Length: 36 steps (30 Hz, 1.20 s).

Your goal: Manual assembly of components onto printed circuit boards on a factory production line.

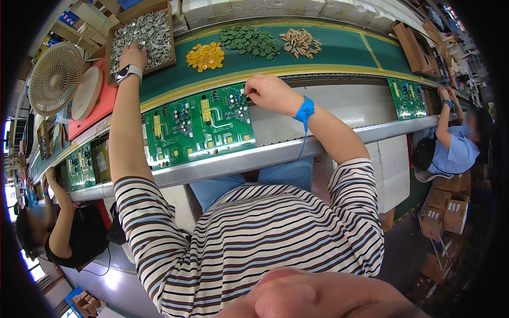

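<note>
My left hand [133, 56] reaches into a cardboard box [173, 33] at the far left. It rests on a heap of small silver metal parts [151, 36]. Its fingertips dip among the parts and are hidden, so their grip does not show. My right hand [269, 94] is closed in a pinch at the upper right corner of a green circuit board [225, 124]. What its fingertips hold is too small to make out. Left of that board lies a second, similar circuit board [172, 139], partly behind my left forearm. Both carry yellow blocks, capacitors and other small components.
On the green surface beyond the rail lie yellow disc parts [205, 56], green disc parts [250, 42] and tan cylindrical parts [300, 43]. A beige fan [55, 79] stands left. Another board [407, 98] sits farther right. Co-workers sit at both sides. A blue cord hangs from my right wristband [304, 112].
</note>
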Tool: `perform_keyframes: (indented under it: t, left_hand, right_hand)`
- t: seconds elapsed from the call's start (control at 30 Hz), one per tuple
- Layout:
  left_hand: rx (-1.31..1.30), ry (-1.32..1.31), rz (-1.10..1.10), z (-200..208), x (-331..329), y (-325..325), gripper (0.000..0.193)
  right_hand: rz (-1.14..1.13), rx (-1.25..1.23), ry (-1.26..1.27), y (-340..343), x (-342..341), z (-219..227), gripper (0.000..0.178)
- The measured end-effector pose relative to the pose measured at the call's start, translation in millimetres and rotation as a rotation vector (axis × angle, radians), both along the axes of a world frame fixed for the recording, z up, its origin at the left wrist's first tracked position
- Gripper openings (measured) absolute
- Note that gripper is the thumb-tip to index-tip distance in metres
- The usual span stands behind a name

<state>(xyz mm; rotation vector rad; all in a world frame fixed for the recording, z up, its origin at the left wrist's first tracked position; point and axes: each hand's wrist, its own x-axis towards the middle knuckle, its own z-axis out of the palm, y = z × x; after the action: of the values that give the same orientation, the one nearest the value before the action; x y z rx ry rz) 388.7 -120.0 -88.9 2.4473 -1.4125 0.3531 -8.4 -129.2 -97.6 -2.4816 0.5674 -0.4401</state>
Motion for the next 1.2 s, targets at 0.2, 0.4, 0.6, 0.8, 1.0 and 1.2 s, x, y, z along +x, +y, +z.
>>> perform_keyframes:
  t: [0.2,0.4,0.6,0.8,1.0,1.2]
  left_hand:
    - [0.057,-0.046,-0.010,-1.9,2.2,-2.6,0.026]
    - [0.027,-0.062,-0.069,-5.3,7.4,0.9,0.020]
    - [-0.093,0.036,-0.029,15.6,-6.5,11.6,0.021]
    - [-0.317,0.294,-0.126,33.5,-46.3,45.3,0.028]
    - [-0.422,0.450,-0.355,22.9,-77.5,99.7,0.023]
    - [-0.401,0.717,-0.292,6.4,-78.1,148.3,0.022]
  right_hand:
    - [0.011,0.023,0.054,-0.5,2.5,-6.0,0.009]
    - [-0.011,0.026,0.061,-0.5,2.4,-2.6,0.009]
    - [-0.042,0.040,0.127,-0.3,-0.4,5.3,0.010]
    - [-0.035,0.008,0.136,1.1,0.6,6.5,0.010]
    - [-0.058,-0.024,0.136,2.7,2.8,3.3,0.009]
    - [-0.038,-0.142,0.119,7.2,0.6,3.9,0.007]
